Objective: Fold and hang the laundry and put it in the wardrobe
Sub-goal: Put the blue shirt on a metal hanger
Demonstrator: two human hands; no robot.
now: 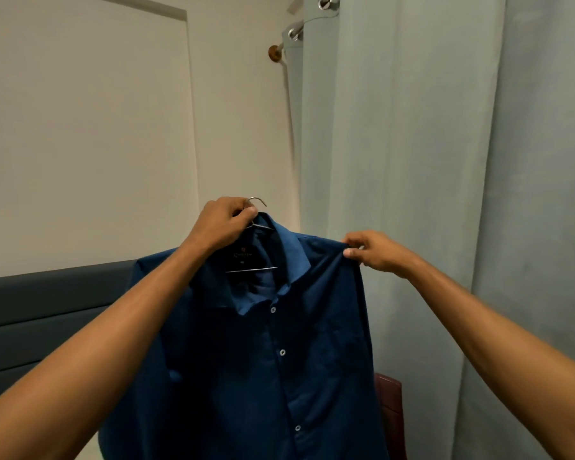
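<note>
Already the blue shirt (273,360) hangs buttoned on its wire hanger (256,224), held up in the air before the wall and curtain (412,161), so only straightening and the trip to the wardrobe, which is out of sight, seem left. The left hand (219,224) is closed around the hanger's neck above the collar, while the right hand (375,250) pinches the shirt's right shoulder seam, the cloth draping below both grips.

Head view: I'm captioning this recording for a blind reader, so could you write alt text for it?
A person holds up a dark blue button-up shirt on a metal hanger, the left hand gripping the hanger's neck and the right hand pinching the shirt's shoulder. Behind are a pale wall, a grey-green curtain and a dark padded headboard.
</note>
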